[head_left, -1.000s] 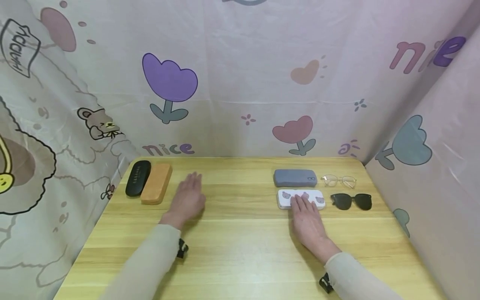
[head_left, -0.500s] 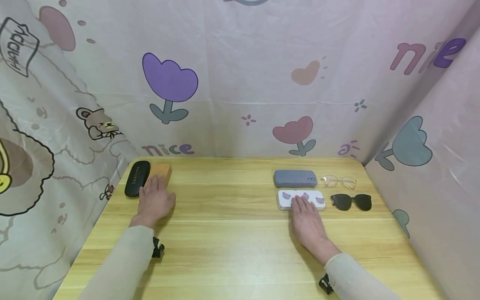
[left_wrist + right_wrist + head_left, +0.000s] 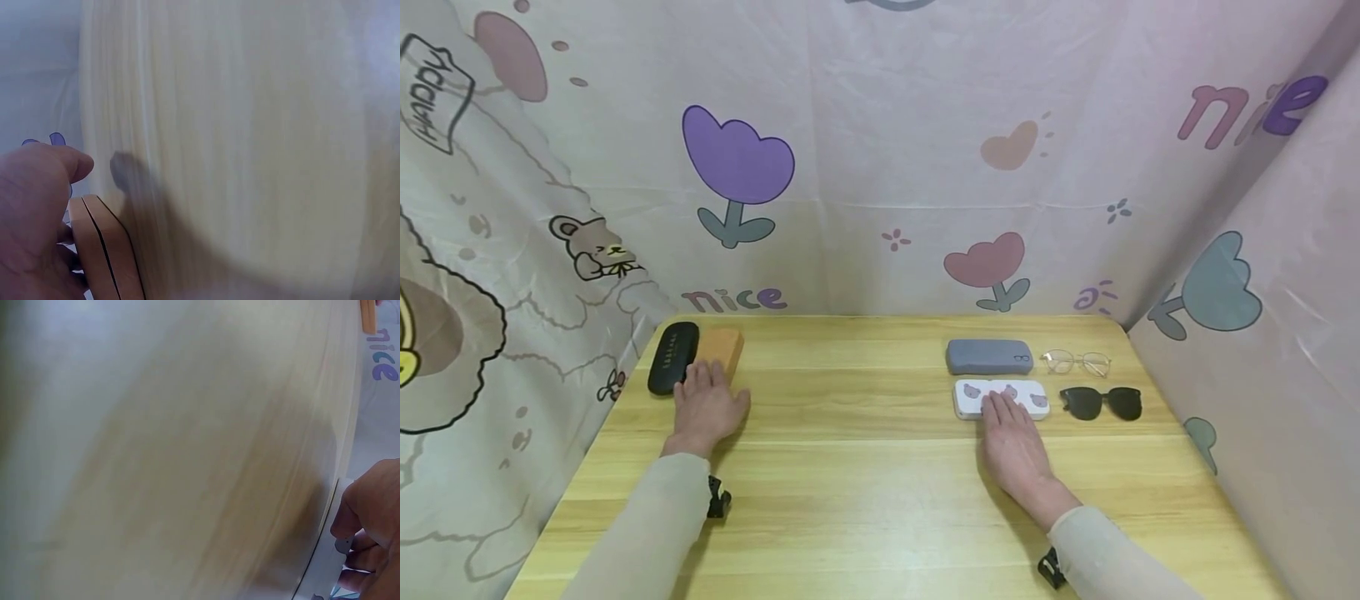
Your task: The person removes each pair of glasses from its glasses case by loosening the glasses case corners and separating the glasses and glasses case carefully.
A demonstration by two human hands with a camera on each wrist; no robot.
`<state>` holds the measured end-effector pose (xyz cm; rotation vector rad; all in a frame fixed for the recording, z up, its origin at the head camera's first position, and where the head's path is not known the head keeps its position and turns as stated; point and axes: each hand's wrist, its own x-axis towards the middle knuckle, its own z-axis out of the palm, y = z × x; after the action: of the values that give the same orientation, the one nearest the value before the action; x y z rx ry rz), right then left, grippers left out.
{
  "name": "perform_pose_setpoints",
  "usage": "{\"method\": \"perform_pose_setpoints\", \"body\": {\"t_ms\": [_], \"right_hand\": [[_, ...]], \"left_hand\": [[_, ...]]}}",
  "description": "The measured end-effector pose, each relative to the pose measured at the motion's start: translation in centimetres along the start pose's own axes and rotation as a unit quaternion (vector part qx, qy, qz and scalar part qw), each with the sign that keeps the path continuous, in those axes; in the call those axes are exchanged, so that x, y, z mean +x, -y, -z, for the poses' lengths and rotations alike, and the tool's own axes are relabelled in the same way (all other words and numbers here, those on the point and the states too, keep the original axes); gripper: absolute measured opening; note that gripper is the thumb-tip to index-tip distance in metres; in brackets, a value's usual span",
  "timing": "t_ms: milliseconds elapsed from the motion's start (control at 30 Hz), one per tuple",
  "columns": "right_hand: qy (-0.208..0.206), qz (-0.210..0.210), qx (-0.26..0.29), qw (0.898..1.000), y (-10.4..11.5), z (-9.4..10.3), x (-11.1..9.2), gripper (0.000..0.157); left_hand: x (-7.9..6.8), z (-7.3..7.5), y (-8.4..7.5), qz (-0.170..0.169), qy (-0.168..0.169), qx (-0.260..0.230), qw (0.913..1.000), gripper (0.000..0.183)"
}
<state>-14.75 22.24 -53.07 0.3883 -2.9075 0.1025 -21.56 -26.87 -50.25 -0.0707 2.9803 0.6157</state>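
In the head view my left hand (image 3: pixel 703 412) lies over the near end of a tan glasses case (image 3: pixel 727 343), its fingers extended and thumb out to the side. The left wrist view shows the tan case (image 3: pixel 103 250) right beside that hand's fingers, with a seam along its side. A black glasses case (image 3: pixel 673 358) with gold lettering lies against the tan one. My right hand (image 3: pixel 1018 454) rests its straight fingertips on a white glasses case (image 3: pixel 966 404) printed with bear faces. The white case (image 3: pixel 322 565) is under the fingers in the right wrist view.
Behind the white case lies a blue-grey glasses case (image 3: pixel 985 357). To its right are thin-framed eyeglasses (image 3: pixel 1078 362) and dark sunglasses (image 3: pixel 1102 403). The wooden table (image 3: pixel 865 492) is bordered by printed curtains (image 3: pixel 880 150) at the back and both sides.
My left hand has moved left from bare table onto the tan case, then drawn back slightly toward me. The right hand stays on the white case.
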Motion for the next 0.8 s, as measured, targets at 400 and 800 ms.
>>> {"method": "perform_pose_setpoints", "body": {"t_ms": [400, 800], "right_hand": [[-0.018, 0.014, 0.001, 1.0, 0.2, 0.1, 0.1, 0.055], [-0.097, 0.056, 0.039, 0.993, 3.2, -0.1, 1.3, 0.055]], "left_hand": [[-0.9, -1.3, -1.5, -0.038, -0.008, 0.011, 0.9992, 0.082], [-1.8, -2.8, -3.7, -0.086, -0.007, 0.017, 0.9962, 0.077]]}}
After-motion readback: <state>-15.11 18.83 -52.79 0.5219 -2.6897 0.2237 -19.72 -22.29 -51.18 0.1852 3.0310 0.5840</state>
